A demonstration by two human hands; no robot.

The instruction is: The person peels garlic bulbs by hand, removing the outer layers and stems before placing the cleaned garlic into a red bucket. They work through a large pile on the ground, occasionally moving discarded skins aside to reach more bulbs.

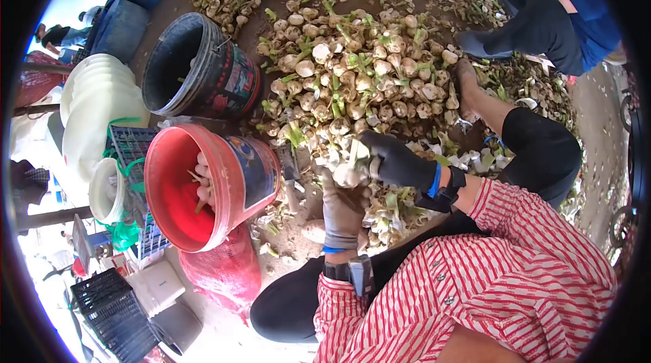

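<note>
A pale garlic bulb (347,176) sits at the fingertips of my left hand (343,214), which wears a greyish glove and is closed around it from below. My right hand (401,162), in a dark glove, is curled against the bulb from the right. Its fingers close at the whitish-green stem (359,151); whether a small blade is also in them is hidden. Just beyond both hands lies a large heap of garlic bulbs (369,71), many with green stem stubs. Loose peelings (393,214) are scattered below and beside my hands.
To the left, a red bucket (180,235) contains several trimmed bulbs, and a black bucket (196,102) stands behind it. A red mesh sack (224,271), a black crate (115,315) and white containers (154,287) are nearby. Another person's leg (536,31) borders the heap at upper right.
</note>
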